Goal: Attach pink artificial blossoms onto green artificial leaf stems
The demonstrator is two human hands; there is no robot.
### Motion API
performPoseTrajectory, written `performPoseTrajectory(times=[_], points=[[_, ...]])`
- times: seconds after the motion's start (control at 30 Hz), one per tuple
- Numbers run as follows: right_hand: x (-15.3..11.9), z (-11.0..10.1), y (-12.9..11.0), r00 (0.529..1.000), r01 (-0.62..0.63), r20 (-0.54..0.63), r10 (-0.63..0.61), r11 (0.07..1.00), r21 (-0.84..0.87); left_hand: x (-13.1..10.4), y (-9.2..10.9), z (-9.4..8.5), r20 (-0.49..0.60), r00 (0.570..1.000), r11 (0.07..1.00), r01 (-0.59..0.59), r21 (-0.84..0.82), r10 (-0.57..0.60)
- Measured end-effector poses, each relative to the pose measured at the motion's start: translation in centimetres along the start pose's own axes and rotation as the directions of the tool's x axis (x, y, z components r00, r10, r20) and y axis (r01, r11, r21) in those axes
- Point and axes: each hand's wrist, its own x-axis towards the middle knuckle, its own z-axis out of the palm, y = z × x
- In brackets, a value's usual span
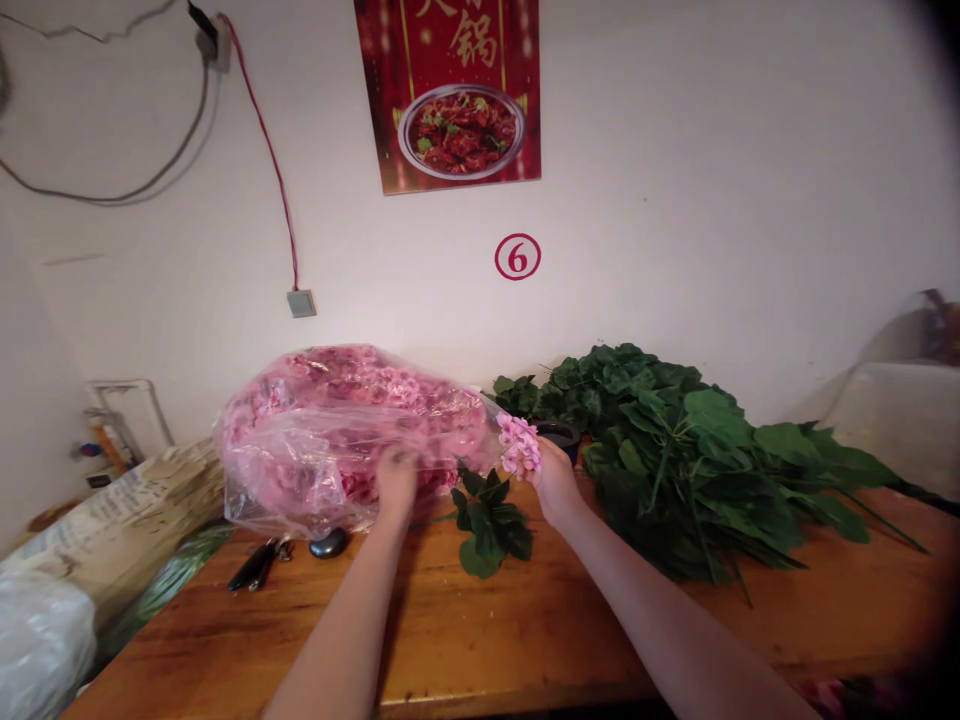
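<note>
A clear plastic bag [292,440] full of pink artificial flowers [397,385] lies on the wooden table [465,640]. My left hand [397,485] is closed at the front side of the bag, gripping its film; its fingertips are partly blurred. At the bag's right end, my right hand [556,482] holds a pink flower head [519,446] in closed fingers. Between my hands, a green leaf sprig [491,525] rests on the tabletop, its stem pointing left.
A large pile of green artificial leaves [675,450] covers the right side. A dark round container [559,437] stands behind my right hand. Keys [259,563] and a dark oval object [328,543] lie front left. Sacks [112,530] are beside the table; a wall [645,250] rises behind.
</note>
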Motion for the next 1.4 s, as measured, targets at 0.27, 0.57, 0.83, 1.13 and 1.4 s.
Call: performPoseTrajectory(times=[0.27, 0.57, 0.83, 1.13, 1.4], points=[[-0.5, 0.5, -0.5, 0.992, 0.096, 0.08, -0.094, 0.995, -0.018, -4.5, 3.9, 1.7, 0.702, 0.701, 0.903, -0.374, 0.212, 0.126], [-2.4, 1.0, -1.4, 0.929, 0.329, 0.314, -0.197, 0.828, -0.453, -5.3, 5.5, 2.0, 0.754, 0.64, 0.922, -0.364, 0.131, 0.146], [-2.1, 0.9, -0.9, 0.951, 0.229, 0.286, -0.115, 0.885, -0.406, -5.5, 5.2, 2.1, 0.781, 0.622, 0.969, -0.222, 0.108, 0.055], [-2.0, 0.7, -0.6, 0.938, 0.25, 0.33, -0.108, 0.868, -0.429, -5.5, 4.4, 2.4, 0.785, 0.618, 0.998, -0.011, 0.054, -0.036], [-1.6, 0.4, -0.4, 0.962, 0.196, 0.253, -0.098, 0.897, -0.396, -5.0, 3.6, 2.5, 0.777, 0.622, 0.993, 0.005, 0.121, -0.098]])
